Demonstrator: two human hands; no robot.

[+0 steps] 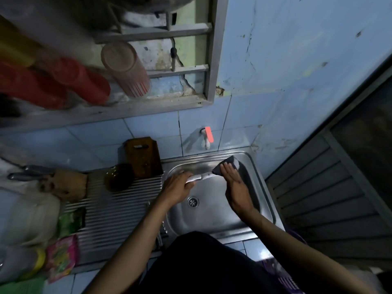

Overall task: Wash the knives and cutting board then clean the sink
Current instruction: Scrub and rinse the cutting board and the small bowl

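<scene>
Left hand (177, 188) gripping knife (198, 177) — right hand (230, 171) flat on sponge (226, 166).

Counts: 1 sink (263, 187), 1 tap (206, 137), 1 cutting board (144, 158), 1 knife (200, 177), 1 sponge (226, 164), 2 red cups (84, 81), 1 clear cup (125, 68), 2 hands (177, 188).
</scene>
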